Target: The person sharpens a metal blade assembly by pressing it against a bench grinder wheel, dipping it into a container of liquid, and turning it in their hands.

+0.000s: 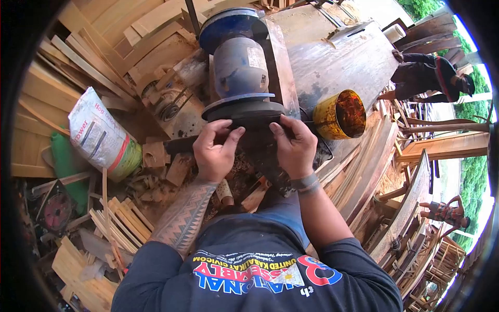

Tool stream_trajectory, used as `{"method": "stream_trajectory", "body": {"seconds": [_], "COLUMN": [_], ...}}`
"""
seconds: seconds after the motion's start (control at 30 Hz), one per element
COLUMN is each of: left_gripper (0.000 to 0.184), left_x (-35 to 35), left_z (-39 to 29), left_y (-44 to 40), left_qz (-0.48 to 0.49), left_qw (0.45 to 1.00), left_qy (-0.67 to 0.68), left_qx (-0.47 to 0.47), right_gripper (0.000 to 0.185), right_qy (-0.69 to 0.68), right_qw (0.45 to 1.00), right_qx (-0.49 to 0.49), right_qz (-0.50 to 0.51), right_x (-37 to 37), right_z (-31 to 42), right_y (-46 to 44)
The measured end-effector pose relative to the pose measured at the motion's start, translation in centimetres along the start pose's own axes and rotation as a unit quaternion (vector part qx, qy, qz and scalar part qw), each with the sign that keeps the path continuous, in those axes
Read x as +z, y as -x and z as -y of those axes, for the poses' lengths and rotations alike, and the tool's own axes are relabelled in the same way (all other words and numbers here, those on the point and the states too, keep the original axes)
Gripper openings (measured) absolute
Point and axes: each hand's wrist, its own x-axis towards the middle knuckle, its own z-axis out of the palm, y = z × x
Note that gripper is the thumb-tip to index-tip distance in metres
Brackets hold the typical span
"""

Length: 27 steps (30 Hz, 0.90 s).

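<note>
My left hand [214, 151] and my right hand [297, 148] are raised in front of my body, on either side of the near end of a blue bench grinder [240, 65]. Thumbs and fingers pinch the two ends of a dark, flat strip [253, 124], whose exact kind I cannot make out. It lies along the near face of the grinder's dark wheel [241, 109], apparently touching it. Whether the wheel is spinning cannot be seen. Close to my right hand stands a yellow can [326, 118] with a reddish-brown stained inside.
Left of me, a white sack [100, 127] leans among wood offcuts. Stacked boards [358, 161] run along the right. A pale worktop [343, 57] extends beyond the grinder. One person [434, 78] stands at the far right; another person [446, 214] is farther off.
</note>
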Motion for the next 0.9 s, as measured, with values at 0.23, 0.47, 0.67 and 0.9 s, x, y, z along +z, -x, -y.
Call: {"method": "stream_trajectory", "body": {"seconds": [0.23,0.47,0.67,0.9], "left_gripper": [0.028,0.029,0.031,0.032], "left_x": [1.7,1.2,-0.5,-2.3], "left_z": [1.4,1.4,1.9,3.2], "left_y": [0.3,0.4,0.4,0.3], "left_qz": [-0.001,-0.009,-0.013,-0.010], "left_qw": [0.998,0.999,1.000,1.000], "left_qy": [0.003,-0.007,-0.018,-0.017], "left_qx": [0.062,0.034,0.022,0.012], "right_gripper": [0.026,0.025,0.024,0.022], "right_qy": [0.011,0.001,0.010,0.028], "right_qw": [1.000,1.000,0.998,0.993], "right_qx": [0.013,-0.019,-0.057,-0.111], "right_qz": [-0.008,-0.014,0.000,0.012], "right_x": [-0.8,-0.3,0.9,2.2], "right_z": [-0.9,-0.9,0.3,1.3], "right_y": [-0.2,-0.3,0.0,0.3]}}
